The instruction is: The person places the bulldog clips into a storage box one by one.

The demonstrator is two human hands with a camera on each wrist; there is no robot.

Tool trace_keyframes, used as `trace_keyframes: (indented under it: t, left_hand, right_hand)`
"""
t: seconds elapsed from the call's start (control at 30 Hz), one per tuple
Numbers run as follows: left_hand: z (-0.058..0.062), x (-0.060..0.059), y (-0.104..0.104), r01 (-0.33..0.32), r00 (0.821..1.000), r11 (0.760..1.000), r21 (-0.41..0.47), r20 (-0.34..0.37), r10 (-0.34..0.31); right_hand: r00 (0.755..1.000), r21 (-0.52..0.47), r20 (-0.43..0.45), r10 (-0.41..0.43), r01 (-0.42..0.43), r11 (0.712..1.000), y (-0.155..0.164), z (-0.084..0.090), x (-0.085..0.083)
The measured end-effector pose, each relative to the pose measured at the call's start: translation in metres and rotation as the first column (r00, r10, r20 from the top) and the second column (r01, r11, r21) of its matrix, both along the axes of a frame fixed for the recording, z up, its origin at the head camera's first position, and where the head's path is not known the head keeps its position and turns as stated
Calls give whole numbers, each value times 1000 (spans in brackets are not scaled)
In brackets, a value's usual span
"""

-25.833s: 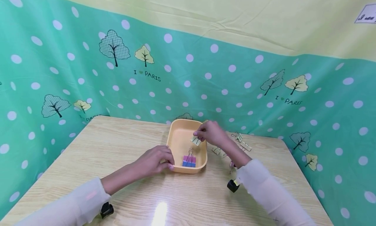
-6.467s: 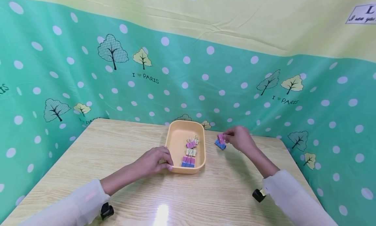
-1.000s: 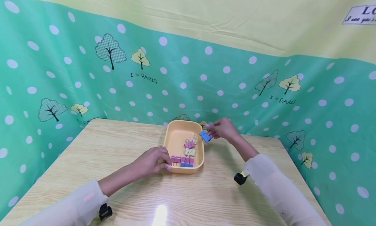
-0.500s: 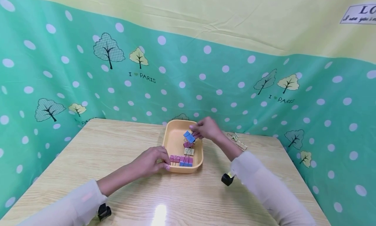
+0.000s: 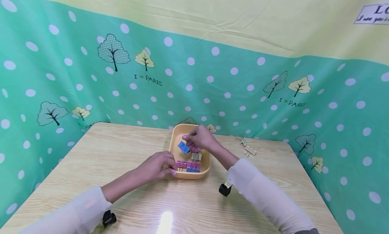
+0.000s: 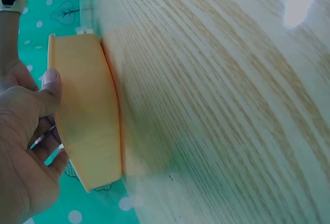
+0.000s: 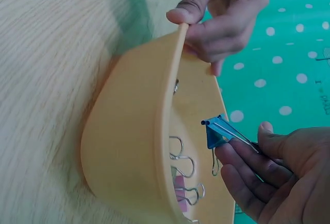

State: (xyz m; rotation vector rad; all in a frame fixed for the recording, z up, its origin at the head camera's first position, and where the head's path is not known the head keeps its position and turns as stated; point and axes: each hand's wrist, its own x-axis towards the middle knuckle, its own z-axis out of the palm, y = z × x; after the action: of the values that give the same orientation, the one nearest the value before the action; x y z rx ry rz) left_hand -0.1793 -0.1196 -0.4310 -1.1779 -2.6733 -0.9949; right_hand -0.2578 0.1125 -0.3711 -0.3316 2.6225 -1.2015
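A small blue metal binder clip (image 7: 219, 131) is pinched by the right hand (image 5: 199, 138) over the shallow orange plastic tray (image 5: 174, 143), whose near rim is gripped by the left hand (image 5: 158, 164) on the wooden counter (image 5: 121, 159)

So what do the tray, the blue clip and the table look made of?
Tray: probably plastic, with a matte orange, smoothly moulded, thin rounded rim. Blue binder clip: looks like painted sheet metal with shiny wire handles, pinched by the right hand. Table: pale wood grain, glossy glare, possibly laminate.
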Motion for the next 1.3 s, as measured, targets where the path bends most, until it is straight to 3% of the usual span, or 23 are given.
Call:
trace_keyframes:
  t: [0.3, 0.6, 1.3]
  left_hand:
    - [2, 1, 1, -16, 1000, 1000, -26, 9, 17]
    - [3, 1, 1, -26, 1000, 999, -34, 10, 26]
    - [1, 3, 2, -46, 999, 998, -36, 8, 46]
  right_hand:
    - [999, -4, -5, 32, -32, 999, -5, 1, 3]
    - [1000, 10, -11, 10, -9, 1000, 7, 1, 3]
    - [991, -50, -23, -130, 128, 990, 85, -4, 3]
